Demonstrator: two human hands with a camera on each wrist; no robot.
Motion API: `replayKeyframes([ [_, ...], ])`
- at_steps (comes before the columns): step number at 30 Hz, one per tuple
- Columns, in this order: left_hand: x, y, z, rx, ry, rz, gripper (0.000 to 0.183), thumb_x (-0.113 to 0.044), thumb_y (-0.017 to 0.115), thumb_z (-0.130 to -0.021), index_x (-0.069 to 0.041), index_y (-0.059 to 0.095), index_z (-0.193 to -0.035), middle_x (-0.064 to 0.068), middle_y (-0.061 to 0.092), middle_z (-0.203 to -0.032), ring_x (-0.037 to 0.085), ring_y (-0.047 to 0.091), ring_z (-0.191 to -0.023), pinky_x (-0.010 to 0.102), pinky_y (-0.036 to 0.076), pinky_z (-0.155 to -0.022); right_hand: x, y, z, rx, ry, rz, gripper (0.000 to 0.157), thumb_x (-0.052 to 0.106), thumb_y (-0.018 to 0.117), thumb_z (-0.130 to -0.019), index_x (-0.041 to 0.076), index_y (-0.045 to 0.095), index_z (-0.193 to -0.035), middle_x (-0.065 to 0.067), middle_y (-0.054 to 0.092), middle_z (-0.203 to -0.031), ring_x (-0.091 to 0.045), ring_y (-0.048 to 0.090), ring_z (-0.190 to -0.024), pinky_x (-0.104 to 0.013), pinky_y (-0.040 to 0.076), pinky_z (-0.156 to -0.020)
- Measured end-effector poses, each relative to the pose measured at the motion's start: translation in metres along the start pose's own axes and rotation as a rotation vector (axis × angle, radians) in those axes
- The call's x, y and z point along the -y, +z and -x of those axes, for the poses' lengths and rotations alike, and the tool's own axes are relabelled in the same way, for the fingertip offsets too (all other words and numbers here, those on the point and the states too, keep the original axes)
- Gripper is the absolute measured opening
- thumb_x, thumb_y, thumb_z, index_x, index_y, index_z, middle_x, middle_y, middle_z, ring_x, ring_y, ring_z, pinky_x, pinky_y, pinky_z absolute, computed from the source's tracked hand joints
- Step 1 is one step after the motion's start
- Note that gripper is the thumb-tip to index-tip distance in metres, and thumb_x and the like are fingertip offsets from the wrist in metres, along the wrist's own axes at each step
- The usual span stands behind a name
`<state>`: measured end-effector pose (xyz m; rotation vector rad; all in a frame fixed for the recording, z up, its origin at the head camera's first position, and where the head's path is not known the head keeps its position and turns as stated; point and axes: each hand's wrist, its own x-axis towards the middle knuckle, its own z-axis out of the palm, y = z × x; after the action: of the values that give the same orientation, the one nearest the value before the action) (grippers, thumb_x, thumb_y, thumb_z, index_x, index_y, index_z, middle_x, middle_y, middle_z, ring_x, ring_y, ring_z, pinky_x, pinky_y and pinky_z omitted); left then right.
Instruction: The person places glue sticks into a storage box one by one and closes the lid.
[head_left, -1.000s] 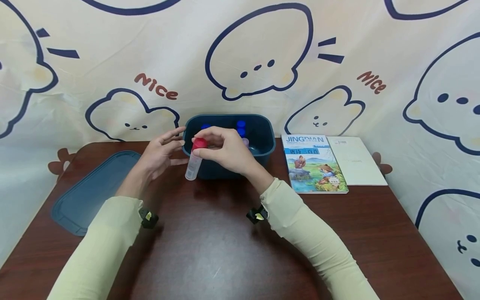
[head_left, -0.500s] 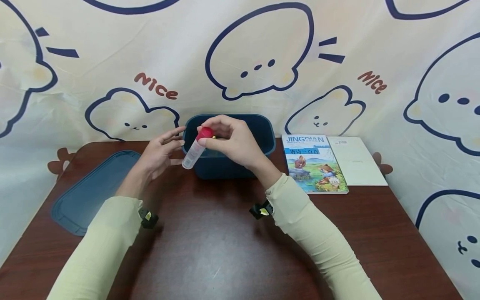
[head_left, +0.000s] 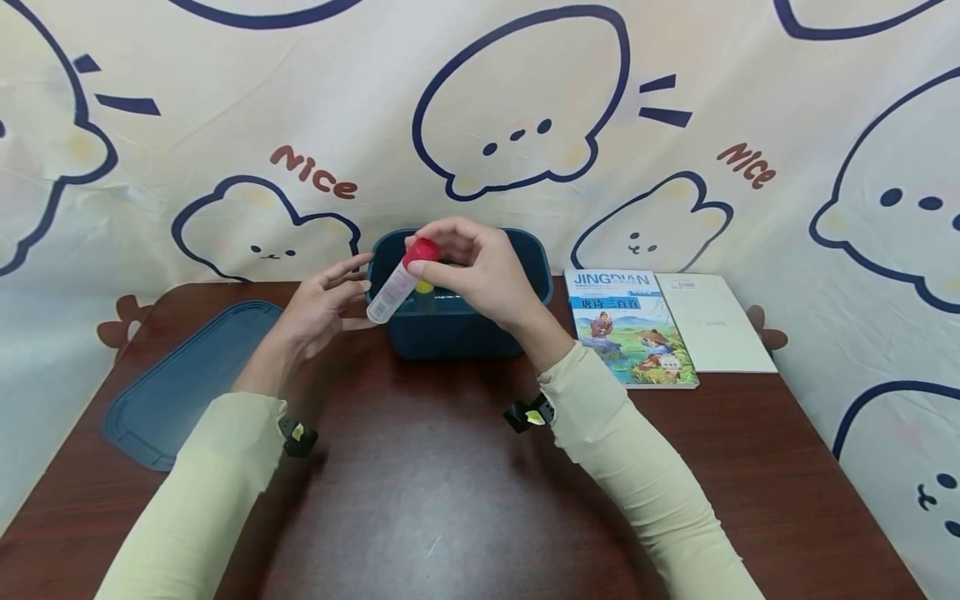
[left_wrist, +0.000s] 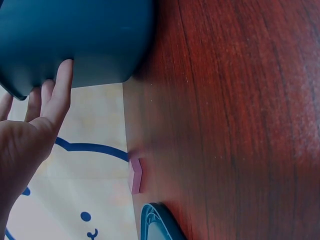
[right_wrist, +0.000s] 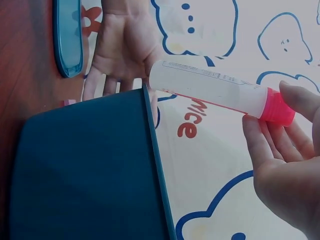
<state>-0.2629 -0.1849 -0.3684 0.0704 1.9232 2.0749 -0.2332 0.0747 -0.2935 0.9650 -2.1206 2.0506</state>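
My right hand (head_left: 491, 279) pinches the red cap (right_wrist: 280, 106) of a translucent white tube (head_left: 393, 295) with small print along its side. The tube slants over the near-left part of the dark blue bin (head_left: 453, 337), its bottom end down and to the left. My left hand (head_left: 318, 310) is at the bin's left side, fingers extended, with fingertips against the wall in the left wrist view. Behind the tube, a yellow-topped item (head_left: 424, 287) shows inside the bin. My right hand hides much of the bin's inside.
The blue lid (head_left: 187, 383) lies flat on the brown table (head_left: 420, 483) to the left. A colourful book (head_left: 633, 337) and a pale booklet (head_left: 716, 325) lie right of the bin. A patterned cloth (head_left: 517, 83) hangs behind.
My right hand has moved up, away and slightly right with the red-capped tube, which now tilts more. The yellow-topped item has come into view, while the blue caps are now hidden. My left hand has stayed put.
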Motion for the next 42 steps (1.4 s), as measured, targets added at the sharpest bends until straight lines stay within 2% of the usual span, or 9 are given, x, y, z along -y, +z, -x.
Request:
replayKeyframes([
  [10, 0.001, 0.001, -0.001, 0.0, 0.002, 0.042, 0.052, -0.015, 0.055, -0.106, -0.023, 0.042, -0.156, 0.013, 0.025, -0.159, 0.034, 0.039, -0.137, 0.056, 0.051, -0.095, -0.001, -0.007, 0.002, -0.046, 0.019, 0.006, 0.031, -0.001, 0.071, -0.092, -0.004, 0.063, -0.121, -0.014, 0.071, -0.119, -0.025, 0.068, -0.108, -0.038, 0.056, -0.095],
  [18, 0.001, 0.001, -0.002, -0.002, 0.009, 0.049, 0.052, -0.015, 0.055, -0.105, -0.022, 0.043, -0.155, 0.013, 0.028, -0.159, 0.033, 0.042, -0.137, 0.058, 0.049, -0.096, -0.005, -0.013, 0.0, -0.074, 0.046, 0.069, 0.033, 0.003, 0.073, -0.092, -0.002, 0.064, -0.123, -0.011, 0.07, -0.12, -0.022, 0.066, -0.109, -0.036, 0.055, -0.095],
  [27, 0.0, 0.001, -0.003, -0.006, 0.015, 0.038, 0.052, -0.017, 0.057, -0.105, -0.022, 0.044, -0.155, 0.012, 0.032, -0.157, 0.032, 0.047, -0.133, 0.059, 0.049, -0.095, -0.014, -0.015, -0.002, -0.064, 0.084, 0.136, 0.032, 0.006, 0.073, -0.093, -0.001, 0.065, -0.122, -0.012, 0.07, -0.12, -0.021, 0.066, -0.107, -0.034, 0.056, -0.093],
  [34, 0.0, -0.001, -0.003, -0.008, 0.013, 0.038, 0.052, -0.017, 0.057, -0.105, -0.023, 0.044, -0.155, 0.012, 0.03, -0.159, 0.033, 0.044, -0.136, 0.06, 0.047, -0.097, -0.025, -0.013, -0.006, -0.052, 0.114, 0.219, 0.028, 0.007, 0.075, -0.092, 0.001, 0.068, -0.119, -0.01, 0.068, -0.118, -0.022, 0.066, -0.101, -0.031, 0.057, -0.09],
  [42, 0.003, -0.001, -0.004, -0.002, 0.014, 0.021, 0.053, -0.018, 0.057, -0.105, -0.023, 0.043, -0.155, 0.011, 0.031, -0.158, 0.033, 0.045, -0.135, 0.055, 0.052, -0.093, -0.035, -0.007, -0.007, -0.028, 0.167, 0.296, 0.029, 0.009, 0.076, -0.092, 0.002, 0.068, -0.119, -0.009, 0.068, -0.116, -0.02, 0.066, -0.097, -0.03, 0.058, -0.086],
])
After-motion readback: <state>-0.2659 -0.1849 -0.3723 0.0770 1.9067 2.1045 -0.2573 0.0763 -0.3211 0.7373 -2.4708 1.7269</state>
